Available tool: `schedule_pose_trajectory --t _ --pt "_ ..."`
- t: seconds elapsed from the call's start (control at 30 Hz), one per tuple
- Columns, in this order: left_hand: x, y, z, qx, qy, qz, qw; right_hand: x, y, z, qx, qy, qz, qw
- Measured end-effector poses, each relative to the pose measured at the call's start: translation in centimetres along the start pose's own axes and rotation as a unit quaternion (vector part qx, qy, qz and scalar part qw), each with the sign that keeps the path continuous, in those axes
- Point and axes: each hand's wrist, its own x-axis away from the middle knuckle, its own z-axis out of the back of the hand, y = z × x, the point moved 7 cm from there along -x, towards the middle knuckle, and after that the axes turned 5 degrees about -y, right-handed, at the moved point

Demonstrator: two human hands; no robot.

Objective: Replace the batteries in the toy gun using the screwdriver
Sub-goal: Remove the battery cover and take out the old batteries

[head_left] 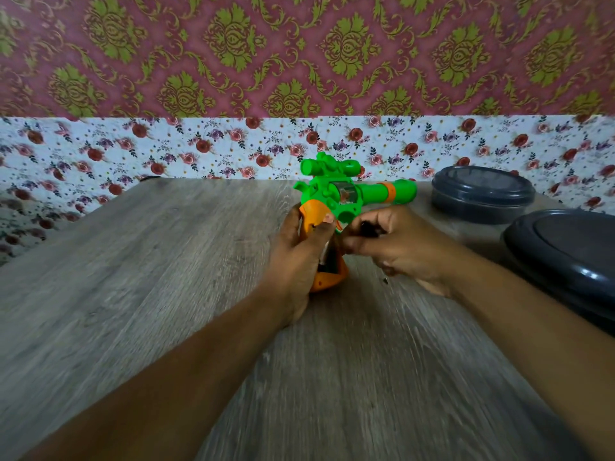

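**Toy gun upright in left hand, grip compartment open**

Toy gun (336, 201) sits at centre of the wooden table (149, 261), barrel toward 3 o'clock, scope at 12. Left hand (299, 257) wraps the orange grip; a dark open cavity shows there. Right hand (396, 247), at 3 o'clock of the grip, pinches a small dark object (368, 228), blurred, identity unclear. Two dark lidded containers (482, 194) at 2 o'clock.
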Motion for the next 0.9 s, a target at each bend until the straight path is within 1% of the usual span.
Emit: schedule_pose_trajectory --t 0.07,0.17,0.27,0.33,0.5,0.63,0.7,0.77,0.8,0.9 --pt "0.1 -0.1 -0.2 -0.008 -0.001 0.012 1.000 -0.5 0.4 -1.3 0.049 0.003 0.007 0.999" --pt "0.0 -0.4 0.0 -0.006 0.001 0.038 0.999 -1.1 0.7 -1.8 0.106 0.060 0.030 0.992" --pt "-0.1 -1.1 0.0 0.002 -0.007 0.075 0.997 -0.9 0.8 -1.7 0.133 0.109 0.044 0.984" --pt "-0.2 -1.2 0.0 0.013 -0.005 0.087 0.996 -0.8 0.8 -1.9 0.132 0.121 0.054 0.982" --pt "-0.3 -1.1 0.1 0.015 0.003 0.084 0.996 -0.8 0.6 -1.8 0.115 0.136 0.054 0.982" --pt "-0.5 -1.1 0.3 0.031 0.009 0.062 0.998 -0.3 -0.7 -1.1 0.167 0.189 0.095 0.963" --pt "-0.5 -1.1 0.2 0.034 -0.002 0.051 0.998 -0.1 -1.4 -0.9 0.149 0.200 0.126 0.960" --pt "-0.7 -1.1 0.1 0.030 -0.009 0.045 0.999 0.1 -2.1 -0.4 0.086 0.201 0.150 0.964" --pt "-0.7 -1.0 0.1 0.024 -0.009 0.041 0.999 0.2 -2.5 0.0 0.073 0.203 0.161 0.963" --pt "-0.6 -0.8 0.1 0.008 -0.007 0.039 0.999 0.5 -3.1 1.2 0.066 0.198 0.180 0.961"
